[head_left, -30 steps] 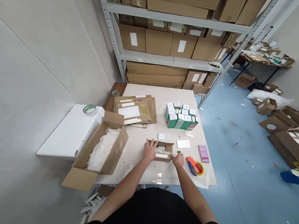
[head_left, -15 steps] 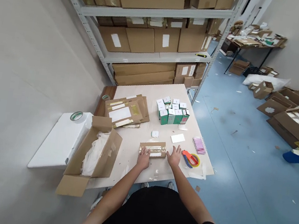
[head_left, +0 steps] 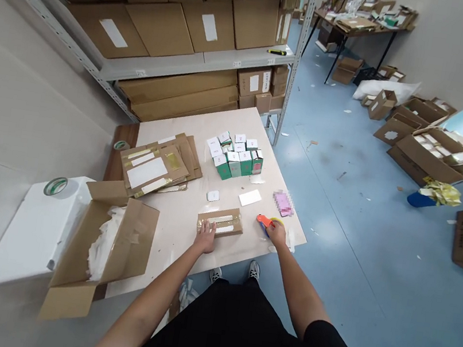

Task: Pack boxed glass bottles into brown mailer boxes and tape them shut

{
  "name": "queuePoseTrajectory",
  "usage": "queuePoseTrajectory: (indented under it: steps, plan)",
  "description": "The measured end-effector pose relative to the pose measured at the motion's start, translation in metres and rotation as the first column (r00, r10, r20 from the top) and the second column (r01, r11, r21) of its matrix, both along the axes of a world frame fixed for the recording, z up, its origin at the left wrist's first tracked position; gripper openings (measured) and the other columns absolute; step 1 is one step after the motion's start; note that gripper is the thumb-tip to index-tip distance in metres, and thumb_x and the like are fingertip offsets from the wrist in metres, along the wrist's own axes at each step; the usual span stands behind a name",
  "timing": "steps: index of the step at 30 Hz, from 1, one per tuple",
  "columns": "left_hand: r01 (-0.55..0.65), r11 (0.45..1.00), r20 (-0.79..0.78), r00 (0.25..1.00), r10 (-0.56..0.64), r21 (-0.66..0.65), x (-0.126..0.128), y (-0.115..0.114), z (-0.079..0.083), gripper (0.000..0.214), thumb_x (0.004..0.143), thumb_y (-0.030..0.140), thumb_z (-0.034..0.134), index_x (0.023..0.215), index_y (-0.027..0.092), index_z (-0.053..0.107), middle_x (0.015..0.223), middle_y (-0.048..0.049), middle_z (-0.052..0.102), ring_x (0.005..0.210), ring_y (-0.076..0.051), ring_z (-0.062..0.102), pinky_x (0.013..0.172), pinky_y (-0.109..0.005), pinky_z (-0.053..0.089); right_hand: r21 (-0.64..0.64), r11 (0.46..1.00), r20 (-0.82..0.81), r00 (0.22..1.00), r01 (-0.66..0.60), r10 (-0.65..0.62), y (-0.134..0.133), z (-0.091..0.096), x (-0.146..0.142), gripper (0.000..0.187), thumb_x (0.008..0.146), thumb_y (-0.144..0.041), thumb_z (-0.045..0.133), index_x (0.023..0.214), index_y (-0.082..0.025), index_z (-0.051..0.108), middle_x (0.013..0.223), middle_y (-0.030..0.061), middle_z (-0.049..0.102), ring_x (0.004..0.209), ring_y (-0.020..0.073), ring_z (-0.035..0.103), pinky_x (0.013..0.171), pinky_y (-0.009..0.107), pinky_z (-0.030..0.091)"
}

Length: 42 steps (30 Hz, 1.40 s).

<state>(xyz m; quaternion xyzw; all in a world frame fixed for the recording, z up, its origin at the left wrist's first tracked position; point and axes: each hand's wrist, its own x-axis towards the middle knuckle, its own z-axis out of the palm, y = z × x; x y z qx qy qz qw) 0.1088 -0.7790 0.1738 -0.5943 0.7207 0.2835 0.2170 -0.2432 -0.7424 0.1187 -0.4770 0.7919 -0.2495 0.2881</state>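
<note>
My left hand (head_left: pixel 205 238) lies with its fingers spread on the near left part of a small taped cardboard box (head_left: pixel 231 220). To the right, my right hand (head_left: pixel 277 233) is closed around an orange and blue tape dispenser (head_left: pixel 264 220), whose yellow ring shows beside the fingers. Just behind the cardboard box are a white card (head_left: pixel 250 198) and a smaller white piece (head_left: pixel 213 196). A pixelated pink item (head_left: pixel 283 203) sits beyond the dispenser.
Green and white small boxes (head_left: pixel 233 162) stand grouped farther back on the table. Flattened cardboard (head_left: pixel 181 157) is stacked at the left. An open carton (head_left: pixel 140 241) with white packing material stands at the left edge. Shelving (head_left: pixel 214 58) with cartons rises behind the table.
My right hand has moved from beside the cardboard box rightward and closed on the tape dispenser. My left hand stays on the box. The view has shifted toward the right.
</note>
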Motion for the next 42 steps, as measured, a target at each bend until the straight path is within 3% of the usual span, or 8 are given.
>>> queuePoseTrajectory:
  steps: [6, 12, 17, 23, 27, 33, 37, 42]
  plan:
    - [0.082, 0.982, 0.131, 0.986, -0.106, 0.173, -0.002, -0.016, 0.009, 0.138, 0.061, 0.045, 0.079, 0.168, 0.009, -0.001, 0.170, -0.0252, -0.015, 0.157, -0.046, -0.015, 0.126, -0.063, 0.008, 0.114, 0.993, -0.016, 0.999, -0.035, 0.037, 0.006, -0.013, -0.001, 0.035, 0.092, -0.042, 0.063, 0.115, -0.017, 0.073, 0.131, 0.0135, 0.067, 0.119, 0.0264, 0.060, 0.097, 0.030, 0.047]
    - [0.074, 0.977, 0.141, 0.985, -0.104, 0.201, -0.008, -0.016, 0.015, 0.145, 0.056, 0.048, 0.082, 0.167, 0.009, -0.002, 0.169, -0.0254, -0.016, 0.156, -0.046, -0.017, 0.126, -0.062, 0.006, 0.319, 0.927, -0.118, 0.962, -0.197, 0.245, 0.020, -0.032, 0.012, 0.063, 0.088, -0.042, 0.071, 0.142, -0.012, 0.056, 0.140, 0.0208, 0.062, 0.133, 0.0361, 0.053, 0.106, 0.039, 0.041]
    - [0.044, 0.982, 0.117, 0.991, -0.066, 0.185, -0.010, -0.011, 0.015, 0.146, 0.054, 0.049, 0.083, 0.168, 0.012, -0.001, 0.170, -0.0232, -0.015, 0.156, -0.045, -0.017, 0.126, -0.063, 0.007, 0.384, 0.904, -0.197, 0.940, -0.187, 0.278, 0.000, -0.032, 0.005, 0.040, 0.086, -0.032, 0.071, 0.120, -0.011, 0.069, 0.114, 0.0227, 0.074, 0.111, 0.0358, 0.066, 0.096, 0.044, 0.045]
    - [-0.003, 0.980, 0.078, 0.997, -0.013, 0.199, -0.011, -0.013, 0.010, 0.152, 0.048, 0.052, 0.086, 0.168, 0.013, 0.000, 0.170, -0.0220, -0.014, 0.156, -0.044, -0.020, 0.126, -0.062, 0.003, 0.215, 0.947, -0.321, 0.898, -0.240, 0.300, -0.015, -0.001, -0.003, 0.027, 0.083, -0.018, 0.066, 0.109, -0.011, 0.070, 0.111, 0.0260, 0.072, 0.112, 0.0417, 0.063, 0.098, 0.053, 0.043]
    - [-0.026, 0.980, 0.055, 0.998, 0.015, 0.196, -0.013, -0.011, 0.004, 0.155, 0.046, 0.056, 0.087, 0.169, 0.016, 0.002, 0.169, -0.0206, -0.017, 0.156, -0.044, -0.019, 0.126, -0.063, 0.000, -0.035, 0.952, -0.374, 0.888, -0.303, 0.269, -0.020, 0.034, 0.012, 0.020, 0.086, -0.015, 0.059, 0.105, -0.016, 0.067, 0.109, 0.0208, 0.070, 0.111, 0.0364, 0.061, 0.100, 0.049, 0.042]
    - [-0.080, 0.985, -0.034, 0.996, 0.086, 0.151, -0.013, -0.006, -0.002, 0.150, 0.047, 0.045, 0.088, 0.168, 0.014, 0.005, 0.169, -0.0207, -0.017, 0.155, -0.045, -0.021, 0.126, -0.063, -0.004, -0.249, 0.892, 0.052, 0.915, -0.377, 0.401, -0.034, 0.073, 0.085, 0.025, 0.086, -0.045, 0.066, 0.096, -0.021, 0.065, 0.093, 0.0069, 0.071, 0.084, 0.0254, 0.063, 0.077, 0.035, 0.049]
    - [-0.091, 0.988, -0.169, 0.979, 0.112, 0.129, 0.003, -0.002, -0.002, 0.128, 0.065, 0.045, 0.078, 0.169, 0.017, 0.008, 0.171, -0.0152, -0.016, 0.157, -0.042, -0.017, 0.126, -0.064, 0.005, -0.206, 0.903, 0.258, 0.869, -0.377, 0.422, -0.025, 0.066, 0.130, 0.031, 0.079, -0.054, 0.068, 0.081, -0.024, 0.064, 0.080, 0.0007, 0.068, 0.076, 0.0220, 0.061, 0.072, 0.031, 0.048]
    - [-0.107, 0.988, -0.401, 0.904, 0.144, 0.113, 0.031, 0.004, -0.002, 0.101, 0.080, 0.040, 0.068, 0.168, 0.023, 0.021, 0.174, -0.0092, -0.004, 0.161, -0.034, -0.007, 0.127, -0.061, 0.016, -0.146, 0.930, 0.303, 0.880, -0.338, 0.367, -0.012, 0.051, 0.146, 0.032, 0.071, -0.054, 0.073, 0.075, -0.025, 0.059, 0.076, -0.0017, 0.066, 0.074, 0.0208, 0.059, 0.072, 0.031, 0.047]
